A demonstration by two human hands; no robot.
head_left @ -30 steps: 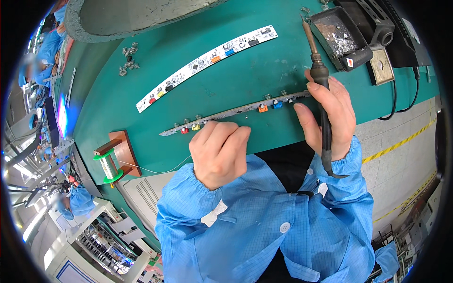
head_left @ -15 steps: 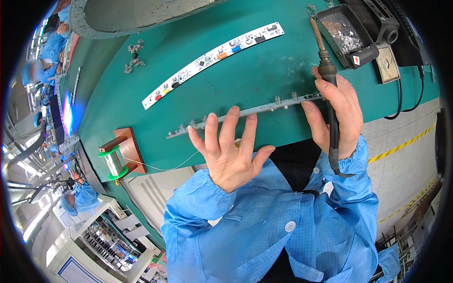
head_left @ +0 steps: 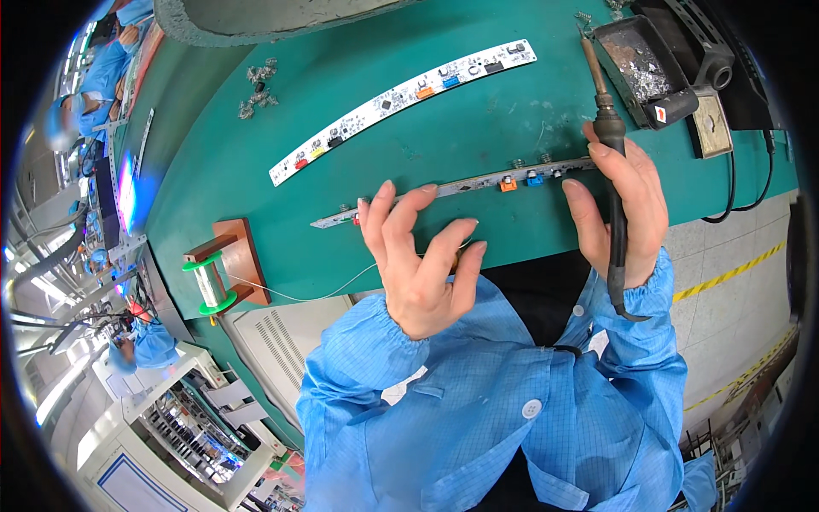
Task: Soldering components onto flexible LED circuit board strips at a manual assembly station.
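Observation:
A long, narrow circuit board (head_left: 469, 183) lies tilted, almost edge-on, with orange and blue connectors along its near side. The fingertips of my left hand (head_left: 422, 264) reach over its left part; thumb and index finger stay apart from it. My right hand (head_left: 636, 209) grips a soldering iron (head_left: 611, 128) with a black handle, its tip pointing away from me. That hand's thumb and fingers are close to the board's right end; whether they touch it is unclear. Farther back lies a second, slightly curved white circuit board (head_left: 375, 109), components up.
A solder spool (head_left: 208, 284) sits on a brown wooden stand (head_left: 242, 256), its wire running toward my left hand. Small metal parts (head_left: 258, 88) lie at far left. A black tray (head_left: 640, 72) of solder scraps and a cleaning-pad holder (head_left: 711, 125) stand at right.
The near board has turned, so its orange and blue connectors now show. My left index finger has drawn back from it and bent. The right hand keeps the soldering iron; the view has shifted slightly.

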